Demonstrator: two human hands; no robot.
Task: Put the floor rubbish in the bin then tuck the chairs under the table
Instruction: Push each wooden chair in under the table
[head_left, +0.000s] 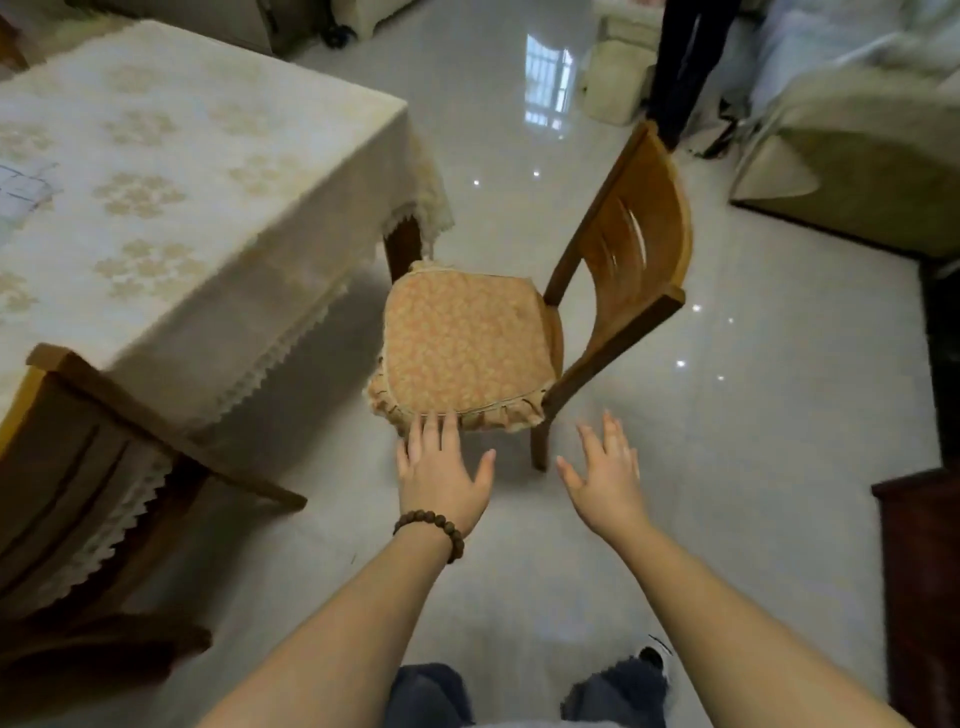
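Both hands out in front, palms down, fingers spread & straight, nothing held. Left hand (441, 473), w/ a bead bracelet (434, 530) on the wrist, has its fingertips at the near frilled edge of the seat cushion (462, 343); touching or just short of it, can't tell. Right hand (605, 475) hangs over bare floor (753, 441), just right of the chair's near leg, apart from the wood.

The chair (639, 260) stands out in the open, right of the table (156, 182), by its far corner leg. Seat faces roughly toward the table, backrest on the far-right side, so it's pulled out & not tucked. Looks like the reach is for this chair: hands probably spread to take the seat or frame on both sides & shove it left under the cloth.

A second chair (78, 467) at near left sits w/ its back hard against the table's near edge, tablecloth lace draped over it, so it looks already in.

No rubbish visible on the floor here, no bin in view; the rubbish part may be done, can't confirm. Far off: a sofa (857, 156) at far right, someone's dark-trousered legs (685, 62) standing at far centre. Own knees & one shoe show at the bottom.

Watch: the table's corner leg is right by the cushion's far edge; pushing straight could snag it.
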